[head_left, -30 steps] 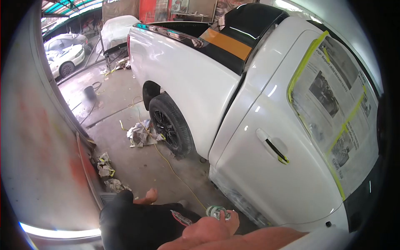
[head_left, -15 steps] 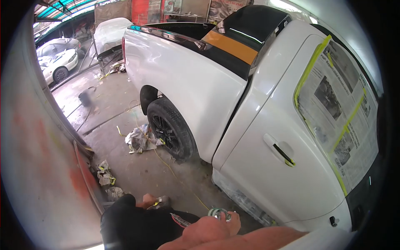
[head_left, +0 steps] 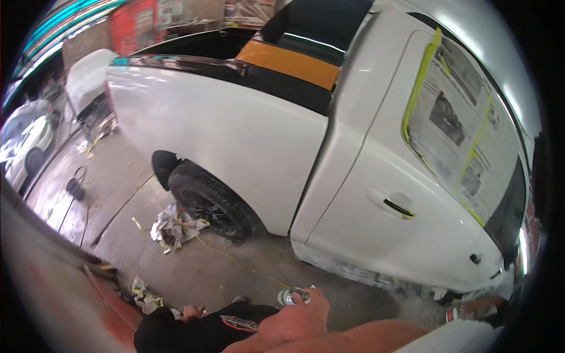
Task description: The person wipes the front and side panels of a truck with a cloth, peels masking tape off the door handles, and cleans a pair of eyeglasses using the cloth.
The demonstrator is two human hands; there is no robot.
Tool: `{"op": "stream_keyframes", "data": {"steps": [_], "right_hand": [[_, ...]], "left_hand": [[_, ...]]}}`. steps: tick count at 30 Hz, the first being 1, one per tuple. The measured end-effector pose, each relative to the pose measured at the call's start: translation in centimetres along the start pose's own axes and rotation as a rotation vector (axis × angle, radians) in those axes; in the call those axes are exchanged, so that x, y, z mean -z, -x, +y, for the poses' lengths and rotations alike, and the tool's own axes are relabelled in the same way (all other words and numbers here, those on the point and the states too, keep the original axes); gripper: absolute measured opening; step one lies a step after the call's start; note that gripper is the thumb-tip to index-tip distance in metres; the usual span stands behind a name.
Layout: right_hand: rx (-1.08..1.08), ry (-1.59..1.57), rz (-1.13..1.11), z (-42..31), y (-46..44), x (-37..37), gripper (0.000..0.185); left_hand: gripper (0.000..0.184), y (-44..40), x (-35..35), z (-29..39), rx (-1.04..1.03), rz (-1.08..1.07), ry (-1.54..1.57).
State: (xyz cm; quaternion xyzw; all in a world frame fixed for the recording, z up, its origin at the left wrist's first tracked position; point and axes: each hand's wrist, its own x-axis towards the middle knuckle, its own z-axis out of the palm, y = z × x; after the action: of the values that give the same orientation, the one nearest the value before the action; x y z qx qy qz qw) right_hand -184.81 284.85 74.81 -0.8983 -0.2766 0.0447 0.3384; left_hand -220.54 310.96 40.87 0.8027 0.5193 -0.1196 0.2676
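My right hand [head_left: 312,307], low in the centre, is wrapped round a small clear container [head_left: 292,296] with green on it. My left hand [head_left: 191,312] is small at the lower left, beside my black shirt [head_left: 194,334]; its fingers look curled, and what they hold, if anything, cannot be made out. Beyond both hands stands a white pickup [head_left: 235,123]. Its side window is covered with newspaper [head_left: 444,117] and yellow-green tape [head_left: 419,88]. The black door handle [head_left: 398,208] has a bit of tape at one end.
Crumpled paper [head_left: 172,228] lies by the rear wheel [head_left: 209,200]. A thin yellow cord [head_left: 235,259] crosses the floor. More paper [head_left: 144,296] lies near the left wall [head_left: 53,282]. A dark bucket [head_left: 75,188] and a parked car [head_left: 29,141] are farther left. A red-labelled object [head_left: 452,315] is at lower right.
The view has swung right and tilted, so the pickup sits farther left. My right hand still grips the container. My left hand is lower and farther left in view. The red-labelled object has come into view.
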Motion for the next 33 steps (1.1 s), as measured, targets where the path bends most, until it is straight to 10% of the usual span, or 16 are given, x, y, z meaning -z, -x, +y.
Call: {"op": "stream_keyframes", "data": {"steps": [6,8,33], "right_hand": [[-0.002,-0.010,-0.008,-3.6,-1.2,-0.8,0.037],[-0.029,-0.004,-0.013,-3.8,-1.5,-1.2,0.037],[0.074,0.063,0.057,-2.6,-3.2,-3.0,0.038]], "left_hand": [[0.040,-6.6,-1.0,-2.4,-0.260,-0.209,-0.309],[0.028,-7.6,0.1,-1.2,0.339,-0.274,0.196],[0.033,-12.4,0.6,8.9,-0.089,0.073,0.253]]}}
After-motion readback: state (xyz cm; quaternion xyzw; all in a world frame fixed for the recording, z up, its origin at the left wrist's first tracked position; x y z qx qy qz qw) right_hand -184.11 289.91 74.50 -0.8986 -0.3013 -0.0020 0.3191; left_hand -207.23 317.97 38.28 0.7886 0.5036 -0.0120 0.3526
